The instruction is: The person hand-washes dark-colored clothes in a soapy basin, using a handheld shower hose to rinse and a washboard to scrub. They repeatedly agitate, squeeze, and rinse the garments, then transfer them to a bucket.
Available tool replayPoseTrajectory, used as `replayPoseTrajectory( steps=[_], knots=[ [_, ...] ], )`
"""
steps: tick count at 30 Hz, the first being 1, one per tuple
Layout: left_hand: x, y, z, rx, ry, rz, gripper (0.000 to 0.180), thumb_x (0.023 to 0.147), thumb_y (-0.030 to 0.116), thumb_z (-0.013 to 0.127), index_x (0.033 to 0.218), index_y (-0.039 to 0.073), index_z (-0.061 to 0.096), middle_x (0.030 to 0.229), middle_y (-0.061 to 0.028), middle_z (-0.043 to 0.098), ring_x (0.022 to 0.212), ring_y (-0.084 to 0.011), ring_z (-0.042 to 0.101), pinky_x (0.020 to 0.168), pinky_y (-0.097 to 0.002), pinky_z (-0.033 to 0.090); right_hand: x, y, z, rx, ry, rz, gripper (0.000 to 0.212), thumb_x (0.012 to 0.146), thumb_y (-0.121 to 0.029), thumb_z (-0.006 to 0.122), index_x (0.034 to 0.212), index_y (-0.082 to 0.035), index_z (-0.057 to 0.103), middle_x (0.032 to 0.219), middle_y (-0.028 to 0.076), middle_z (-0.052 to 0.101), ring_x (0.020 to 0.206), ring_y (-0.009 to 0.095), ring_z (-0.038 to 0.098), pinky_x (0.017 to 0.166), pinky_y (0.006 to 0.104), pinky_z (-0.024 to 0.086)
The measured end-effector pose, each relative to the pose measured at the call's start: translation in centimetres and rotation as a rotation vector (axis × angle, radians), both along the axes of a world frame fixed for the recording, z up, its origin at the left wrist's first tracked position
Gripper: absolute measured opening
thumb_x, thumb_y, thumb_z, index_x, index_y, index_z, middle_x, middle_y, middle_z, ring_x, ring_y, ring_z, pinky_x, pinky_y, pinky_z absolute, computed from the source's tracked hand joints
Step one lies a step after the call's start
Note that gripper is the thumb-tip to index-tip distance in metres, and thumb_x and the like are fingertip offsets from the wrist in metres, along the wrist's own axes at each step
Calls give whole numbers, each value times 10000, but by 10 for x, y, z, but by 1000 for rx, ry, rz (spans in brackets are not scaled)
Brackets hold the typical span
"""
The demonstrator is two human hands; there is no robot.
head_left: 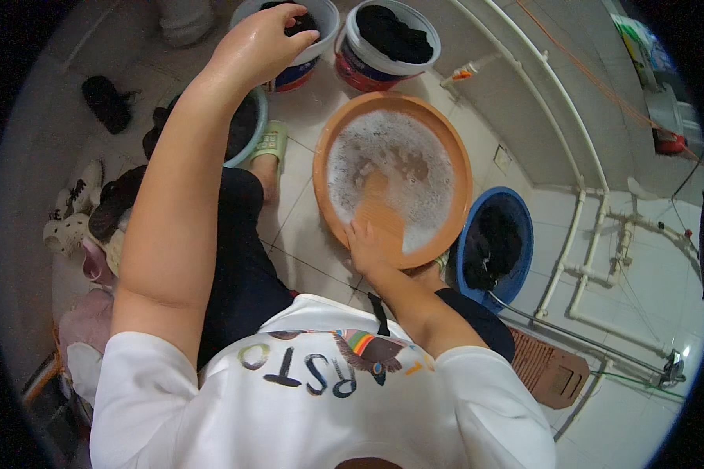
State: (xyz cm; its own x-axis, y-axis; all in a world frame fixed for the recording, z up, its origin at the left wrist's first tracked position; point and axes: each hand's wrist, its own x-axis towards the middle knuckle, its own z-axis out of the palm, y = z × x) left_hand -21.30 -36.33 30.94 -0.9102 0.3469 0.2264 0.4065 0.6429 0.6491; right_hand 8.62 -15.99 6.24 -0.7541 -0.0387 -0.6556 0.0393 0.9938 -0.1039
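Note:
My left hand (267, 41) reaches out over a white-rimmed bucket (330, 23) with dark cloth inside. Its thumb and fingers are curved but apart, and nothing shows between them. At the near rim of an orange basin (460, 148), my right hand (364, 247) grips the near end of an orange washboard (382, 220). The board slants down into grey, sudsy water (422, 164), which hides its far end.
Another bucket (350, 56) holds black cloth (391, 35). A blue basin (526, 266) with dark cloth stands right, near a brown washboard (551, 367) and pipes (594, 258). At left are a pale basin (260, 117), shoes (74, 207) and my green slipper (272, 139).

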Motion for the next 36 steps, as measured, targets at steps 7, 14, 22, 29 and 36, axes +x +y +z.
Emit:
replayPoseTrajectory(
  steps=[7,14,22,29,36],
  knots=[
    [15,51,-10,-107,26,-95,464,777,360,571,1136,69,543,1022,-156,599,927,-278,589,797,-350,461,4,2,-21,87,54,-134,473,849,-144,374,1313,-224,325,1414,126,145,1198,442,264,879,518,378],
    [21,95,3,-43,-81,-220,468,796,326,592,1149,28,516,1024,-161,595,939,-254,587,789,-328,462,-16,38,47,71,374,54,405,802,-115,423,1205,-136,455,1157,186,470,917,384,524,631,444,494],
    [32,112,7,-110,-78,-230,462,781,336,607,1149,67,527,989,-143,608,905,-257,594,787,-328,462,-38,92,100,-109,577,-81,328,719,-65,487,1032,-126,565,964,202,569,891,368,540,740,434,435],
    [35,111,7,-194,-124,-239,459,775,342,609,1139,74,532,979,-125,616,895,-255,596,787,-327,456,-42,137,147,-78,605,-226,425,697,-16,489,1092,-158,558,966,184,582,884,365,548,738,421,440],
    [37,105,11,-189,-189,-249,457,769,362,602,1125,80,542,986,-119,616,910,-266,589,791,-339,454,-56,185,157,20,660,-439,316,701,-12,493,971,-122,616,842,194,600,827,364,565,716,405,437]
  ],
)
